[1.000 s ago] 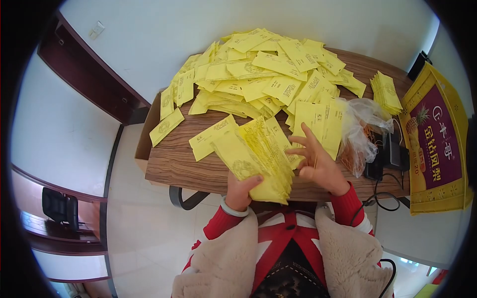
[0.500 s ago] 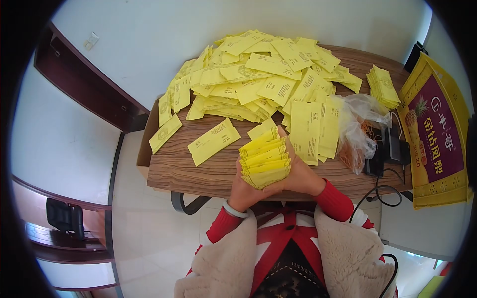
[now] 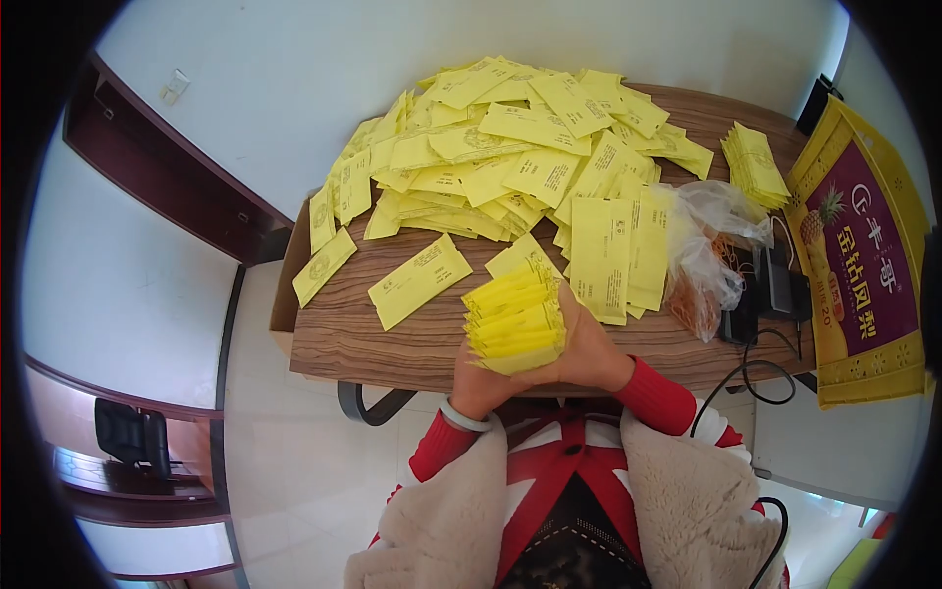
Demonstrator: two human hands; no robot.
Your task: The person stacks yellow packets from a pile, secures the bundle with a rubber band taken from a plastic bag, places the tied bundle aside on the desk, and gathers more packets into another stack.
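A bundle of yellow printed packets is held upright between my two hands, its edges fanned toward me. My left hand is closed around the bundle's left and lower side. My right hand grips the right side, fingers partly hidden behind the packets. Just beyond the bundle lies a single packet, and another loose packet rests to its left. A large heap of yellow packets covers the back of the wooden table.
Longer packets lie right of the heap. Beside them sits a clear plastic bag with brown rubber bands, then a black adapter with cables. A stacked bundle stands near a yellow-and-purple pineapple box at the right edge.
The bundle in my hands has shifted slightly left and its packets sit closer together. More of the single packet behind it now shows.
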